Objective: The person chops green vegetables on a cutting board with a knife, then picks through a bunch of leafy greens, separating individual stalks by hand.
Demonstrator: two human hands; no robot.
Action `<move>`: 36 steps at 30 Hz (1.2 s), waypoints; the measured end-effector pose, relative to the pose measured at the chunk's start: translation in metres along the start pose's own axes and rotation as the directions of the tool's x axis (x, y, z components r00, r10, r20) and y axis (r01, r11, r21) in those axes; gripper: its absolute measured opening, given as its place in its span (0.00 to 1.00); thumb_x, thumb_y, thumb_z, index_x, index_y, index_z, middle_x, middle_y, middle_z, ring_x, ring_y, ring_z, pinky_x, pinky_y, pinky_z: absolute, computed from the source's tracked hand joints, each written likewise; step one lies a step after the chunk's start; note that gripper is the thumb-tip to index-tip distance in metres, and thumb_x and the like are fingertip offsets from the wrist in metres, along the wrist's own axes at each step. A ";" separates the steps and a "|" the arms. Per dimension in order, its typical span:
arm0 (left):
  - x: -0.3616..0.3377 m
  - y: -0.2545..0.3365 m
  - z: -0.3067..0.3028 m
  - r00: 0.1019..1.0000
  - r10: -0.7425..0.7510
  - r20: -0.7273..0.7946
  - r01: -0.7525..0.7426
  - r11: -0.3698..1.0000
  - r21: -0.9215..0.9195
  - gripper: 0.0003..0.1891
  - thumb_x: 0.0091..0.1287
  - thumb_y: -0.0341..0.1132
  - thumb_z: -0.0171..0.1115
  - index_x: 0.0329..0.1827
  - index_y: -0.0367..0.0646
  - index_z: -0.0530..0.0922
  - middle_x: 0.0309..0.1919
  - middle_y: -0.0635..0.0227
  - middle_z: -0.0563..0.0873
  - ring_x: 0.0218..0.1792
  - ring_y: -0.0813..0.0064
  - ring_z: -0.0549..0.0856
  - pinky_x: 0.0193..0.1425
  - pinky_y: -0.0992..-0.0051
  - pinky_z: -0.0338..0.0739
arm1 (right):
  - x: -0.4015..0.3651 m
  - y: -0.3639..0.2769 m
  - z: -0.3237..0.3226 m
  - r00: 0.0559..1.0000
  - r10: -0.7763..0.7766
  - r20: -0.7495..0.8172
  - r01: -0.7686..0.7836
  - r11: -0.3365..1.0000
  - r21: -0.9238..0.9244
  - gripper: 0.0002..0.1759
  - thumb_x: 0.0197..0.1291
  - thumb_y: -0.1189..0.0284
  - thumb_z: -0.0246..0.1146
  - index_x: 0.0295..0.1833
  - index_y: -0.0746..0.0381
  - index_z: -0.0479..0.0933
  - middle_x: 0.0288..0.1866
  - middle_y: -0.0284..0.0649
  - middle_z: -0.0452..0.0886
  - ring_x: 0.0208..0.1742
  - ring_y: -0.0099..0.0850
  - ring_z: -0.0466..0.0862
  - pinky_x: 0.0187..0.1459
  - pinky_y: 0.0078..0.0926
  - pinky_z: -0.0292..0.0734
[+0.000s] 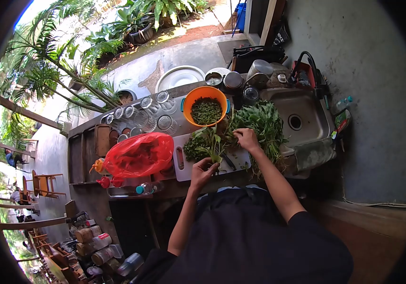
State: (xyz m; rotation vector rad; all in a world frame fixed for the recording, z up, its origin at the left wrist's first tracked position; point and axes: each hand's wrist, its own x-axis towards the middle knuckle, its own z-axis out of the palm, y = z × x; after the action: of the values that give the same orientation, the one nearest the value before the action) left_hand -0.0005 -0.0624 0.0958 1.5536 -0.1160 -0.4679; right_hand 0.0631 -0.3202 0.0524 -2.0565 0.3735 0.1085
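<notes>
My left hand (204, 173) is closed around the stem end of a leafy green sprig (214, 142), whose leaves spread upward over the white cutting board (182, 174). My right hand (247, 140) pinches at leafy greens beside the big bundle; its fingertips are partly hidden. That bundle of long-stemmed leafy greens (262, 125) lies along the board's right side, by the sink. Picked green leaves (195, 149) are heaped on the board's left part. A dark-handled knife (229, 162) lies between my hands. Behind the board, an orange basin (191, 101) holds more picked leaves.
A red plastic bag (139, 158) sits left of the board, with upturned glasses (167, 124) behind it. At the right is a metal sink (315, 110) with a cloth (314, 154) on its front edge. Pots (232, 80) stand behind. A bottle (145, 189) lies near the front edge.
</notes>
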 end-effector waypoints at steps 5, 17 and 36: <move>0.005 0.007 0.002 1.000 -0.013 0.011 0.014 0.998 -0.063 0.12 0.68 0.31 0.69 0.50 0.34 0.84 0.36 0.71 0.89 0.35 0.84 0.84 0.42 0.80 0.79 | -0.002 -0.007 0.001 0.968 -0.181 -0.172 0.149 0.971 -0.187 0.12 0.65 0.67 0.67 0.48 0.63 0.85 0.35 0.38 0.88 0.30 0.26 0.86 0.34 0.28 0.81; 0.016 -0.011 0.005 0.998 0.005 0.069 -0.003 1.000 -0.028 0.10 0.71 0.30 0.65 0.52 0.36 0.84 0.33 0.73 0.88 0.34 0.86 0.83 0.41 0.81 0.77 | -0.075 -0.092 -0.021 0.943 0.021 0.332 -0.122 0.951 0.285 0.16 0.62 0.63 0.72 0.47 0.64 0.86 0.33 0.30 0.86 0.29 0.15 0.78 0.29 0.18 0.74; 0.018 -0.007 0.015 0.951 -0.284 0.125 0.309 0.829 -0.466 0.10 0.73 0.33 0.62 0.48 0.33 0.85 0.34 0.73 0.84 0.33 0.82 0.81 0.41 0.81 0.76 | -0.070 -0.048 0.027 0.993 0.065 0.098 -0.105 0.866 0.489 0.07 0.63 0.72 0.70 0.43 0.65 0.85 0.34 0.34 0.86 0.34 0.19 0.80 0.38 0.24 0.77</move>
State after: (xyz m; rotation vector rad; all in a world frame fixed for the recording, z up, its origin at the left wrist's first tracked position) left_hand 0.0085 -0.0827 0.0854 1.0659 0.1986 -0.7233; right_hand 0.0134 -0.2601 0.0957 -1.5228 0.3967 0.1314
